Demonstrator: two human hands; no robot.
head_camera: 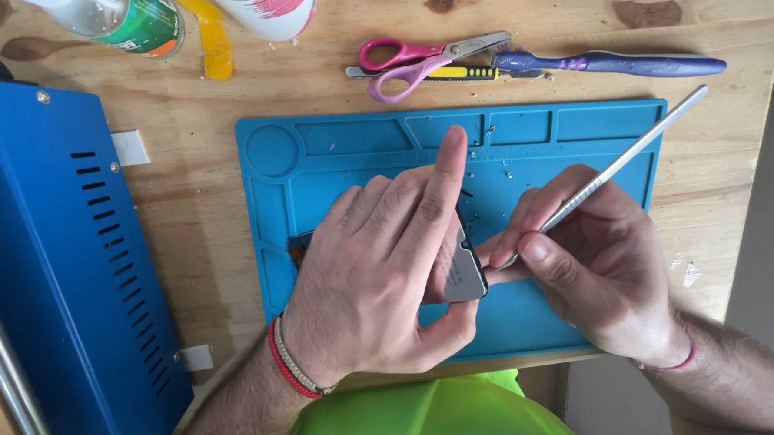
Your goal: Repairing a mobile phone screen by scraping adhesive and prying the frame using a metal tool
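Hands meet over the blue mat (582,309): our left hand (381,279) clasps what seems a phone (461,271), our right hand (593,265) pinches a metal tool (628,156) at its three-o'clock edge; open mat beyond.

Even, bright daylight falls on my blue mat (575,140); soft shadows sit just below my hands, no glare, everything around it sharp, edges slightly bowed.
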